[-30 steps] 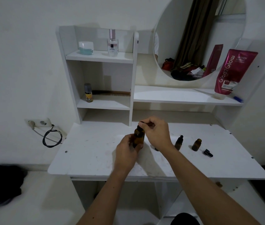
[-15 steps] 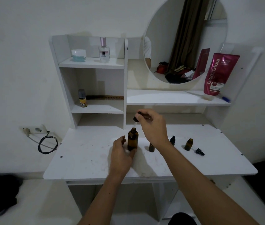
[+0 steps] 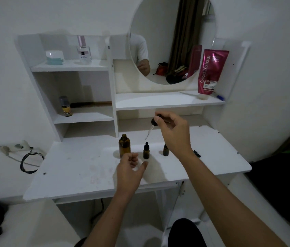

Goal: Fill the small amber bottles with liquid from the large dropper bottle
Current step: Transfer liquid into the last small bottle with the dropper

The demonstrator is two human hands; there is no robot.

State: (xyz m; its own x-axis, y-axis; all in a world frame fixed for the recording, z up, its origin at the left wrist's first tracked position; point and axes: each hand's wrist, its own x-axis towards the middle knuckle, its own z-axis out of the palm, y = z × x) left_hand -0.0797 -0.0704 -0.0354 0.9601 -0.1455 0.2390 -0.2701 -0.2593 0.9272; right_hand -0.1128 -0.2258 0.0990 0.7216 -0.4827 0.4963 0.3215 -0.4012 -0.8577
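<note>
A: Right hand?

B: Raised above the white desk, thumb and fingers pinched on the black bulb of the dropper. Glass tube slanting down and to the left, tip in the air between the large amber bottle and the small ones, touching neither.

A: And the large bottle?

B: Upright on the desk, uncapped, neck open. Just behind the left hand — near it, but not gripped.

A: Left hand, then?

B: Loosely curled, fingers half folded, thumb stretched out to the right toward the capped small bottle. Holding nothing. Contact with the large bottle's base hard to tell, since the knuckles overlap it.

A: Small bottles?

B: Capped one standing just right of the large bottle, black dropper top on. A second small bottle farther right, partly hidden behind the right wrist; cap state impossible to tell. A loose black cap lying on the desk beyond the wrist.

A: Anything else around?

B: Shelves behind the desk: a pale jar and a clear perfume bottle on top, a little yellow-labelled bottle lower down. Round mirror on the wall, a pink tube standing on its cap on the long shelf. A black cable looped at the wall socket, left of the desk.
</note>
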